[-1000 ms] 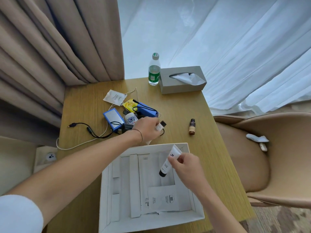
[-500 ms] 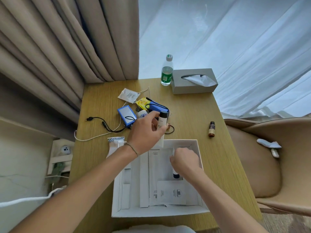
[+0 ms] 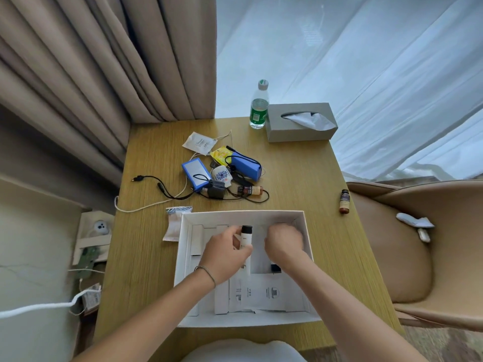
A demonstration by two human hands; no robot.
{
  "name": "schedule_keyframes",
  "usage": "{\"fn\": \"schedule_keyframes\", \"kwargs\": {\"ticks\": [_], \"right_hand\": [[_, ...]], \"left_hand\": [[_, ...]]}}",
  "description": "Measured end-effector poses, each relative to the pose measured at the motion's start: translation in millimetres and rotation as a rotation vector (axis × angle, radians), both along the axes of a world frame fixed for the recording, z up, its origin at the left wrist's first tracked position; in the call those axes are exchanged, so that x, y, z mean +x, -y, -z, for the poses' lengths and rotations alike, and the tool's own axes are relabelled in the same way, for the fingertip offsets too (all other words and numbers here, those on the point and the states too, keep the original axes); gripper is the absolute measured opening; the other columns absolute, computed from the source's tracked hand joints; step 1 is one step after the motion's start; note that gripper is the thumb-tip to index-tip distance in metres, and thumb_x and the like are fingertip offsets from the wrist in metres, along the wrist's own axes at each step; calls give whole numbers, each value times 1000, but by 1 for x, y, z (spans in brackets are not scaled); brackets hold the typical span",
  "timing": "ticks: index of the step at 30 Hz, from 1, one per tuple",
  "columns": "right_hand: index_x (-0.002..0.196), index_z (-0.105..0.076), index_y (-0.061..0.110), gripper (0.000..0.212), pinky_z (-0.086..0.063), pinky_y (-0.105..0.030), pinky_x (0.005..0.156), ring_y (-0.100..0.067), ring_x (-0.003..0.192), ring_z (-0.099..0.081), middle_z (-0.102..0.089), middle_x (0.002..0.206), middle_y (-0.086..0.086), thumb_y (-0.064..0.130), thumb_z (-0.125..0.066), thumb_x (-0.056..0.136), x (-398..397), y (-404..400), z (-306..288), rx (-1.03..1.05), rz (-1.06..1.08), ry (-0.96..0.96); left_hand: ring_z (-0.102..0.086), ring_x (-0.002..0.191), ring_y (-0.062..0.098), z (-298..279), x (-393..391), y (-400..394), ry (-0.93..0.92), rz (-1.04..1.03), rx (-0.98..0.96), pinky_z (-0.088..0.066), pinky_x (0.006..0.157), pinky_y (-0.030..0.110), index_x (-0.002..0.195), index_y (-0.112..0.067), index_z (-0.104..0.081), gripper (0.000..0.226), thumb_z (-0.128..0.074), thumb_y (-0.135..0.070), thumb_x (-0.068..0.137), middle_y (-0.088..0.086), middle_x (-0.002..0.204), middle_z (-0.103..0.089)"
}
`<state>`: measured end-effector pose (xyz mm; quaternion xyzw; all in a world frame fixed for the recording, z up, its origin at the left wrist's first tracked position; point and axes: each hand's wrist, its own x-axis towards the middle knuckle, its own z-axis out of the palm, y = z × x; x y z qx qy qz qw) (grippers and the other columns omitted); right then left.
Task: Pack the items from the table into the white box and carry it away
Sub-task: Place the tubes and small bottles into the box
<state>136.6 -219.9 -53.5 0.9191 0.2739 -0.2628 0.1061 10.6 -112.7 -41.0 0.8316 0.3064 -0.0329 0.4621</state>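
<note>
Head view, looking down: wooden table (image 3: 300,178) filling the middle, beige chair (image 3: 418,244) at 3 o'clock, curtains across 10 to 2. White box (image 3: 308,239) sitting open at the near edge, 6 o'clock, card dividers and leaflets lying inside.

Left hand (image 3: 227,257) reaching into the box, fingers curling round a white tube with black cap (image 3: 246,237), cap pointing to 12, tube angling down toward a middle slot. Right hand (image 3: 283,242) also working inside the box just at 3 o'clock of the tube, fingers curling under; grip hidden from above, so cannot tell whether holding anything. Small black cap (image 3: 275,268) peeking out below the right wrist, probably another tube lying already in the box.

Waiting unpacked at 12 o'clock of the box: blue case (image 3: 196,173), blue pouch (image 3: 247,165), yellow sachet (image 3: 222,154), white sachet (image 3: 200,142), patterned jar (image 3: 221,175), grey adapter (image 3: 216,191) tangling with black cable (image 3: 162,188), amber vial (image 3: 249,190). Striped packet (image 3: 175,223) touching the box wall at 9 o'clock. Brown bottle (image 3: 344,201) standing alone at 2 o'clock, close to the table edge.

Risks, judging: tube catching on a divider and tipping out of its slot; both hands crowding and knocking each other; cable dragging jar or vial along when lifting; forearm sweeping brown bottle off the edge.
</note>
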Motion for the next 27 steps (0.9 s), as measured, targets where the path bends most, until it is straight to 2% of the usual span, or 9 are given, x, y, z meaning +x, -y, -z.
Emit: {"fn": "schedule_keyframes", "kwargs": {"ticks": [3, 6, 9, 12, 14, 16, 18, 21, 27], "right_hand": [[71, -59, 13, 27, -44, -28, 52, -24, 63, -62, -67, 72, -5, 22, -51, 94, 0, 11, -22, 290, 72, 19], [62, -56, 12, 34, -32, -27, 42, -15, 48, -46, -54, 55, 3, 26, -52, 93, 7, 29, -50, 589, 206, 95], [59, -53, 18, 34, -29, -26, 43, -8, 45, -42, -51, 50, 7, 29, -54, 91, 37, 63, -64, 776, 480, 229], [91, -67, 21, 14, -52, -35, 65, -16, 73, -61, -67, 82, 3, 27, -54, 92, 89, 115, -50, 802, 771, 285], [112, -64, 23, 22, -53, -43, 85, -21, 92, -61, -65, 109, -3, 27, -54, 92, 123, 155, -29, 759, 987, 246], [119, -62, 20, 28, -49, -41, 90, -23, 96, -57, -62, 120, -8, 24, -53, 93, 151, 190, -5, 713, 1114, 203], [120, -63, 17, 30, -49, -41, 91, -27, 102, -58, -63, 123, -10, 23, -53, 93, 171, 218, 18, 685, 1150, 174], [118, -65, 19, 29, -52, -43, 91, -29, 107, -60, -64, 121, -9, 23, -53, 91, 190, 247, 44, 675, 1174, 123], [118, -66, 17, 29, -51, -41, 94, -30, 113, -60, -63, 124, -9, 18, -54, 91, 228, 298, 98, 663, 1205, 29]], "left_hand": [[-59, 57, 1, 22, 8, 7, -109, -26, -17, -35, 47, 12, 96, -35, -63, 20, -73, -37, 79, -7, 61, -64], [-63, 65, 8, 41, 21, 15, -173, -55, -40, -46, 56, 24, 96, -26, -64, 24, -75, -40, 80, -5, 68, -68], [-62, 74, 9, 54, 34, 25, -218, -27, -47, -48, 63, 24, 103, -21, -65, 30, -73, -42, 83, -8, 80, -67], [-62, 78, 11, 52, 39, 29, -262, 6, 22, -46, 65, 24, 116, -22, -64, 33, -62, -44, 92, -9, 86, -65], [-59, 72, 9, 36, 37, 31, -262, 18, 209, -45, 60, 24, 111, -26, -65, 27, -54, -46, 96, -12, 81, -63], [-57, 58, 3, 12, 38, 36, -122, -26, 336, -48, 49, 23, 97, -29, -68, 18, -54, -41, 97, -16, 67, -61], [-56, 52, 0, -16, 48, 46, 49, -69, 369, -44, 42, 19, 85, -33, -65, 15, -57, -34, 97, -15, 57, -58], [-60, 60, 0, -58, 85, 72, 186, -77, 389, -43, 48, 18, 84, -34, -63, 13, -58, -31, 95, -18, 64, -62], [-63, 77, 1, -74, 202, 145, 169, 158, 318, -47, 66, 20, 92, -33, -66, 8, -64, -26, 91, -17, 79, -67]]}}
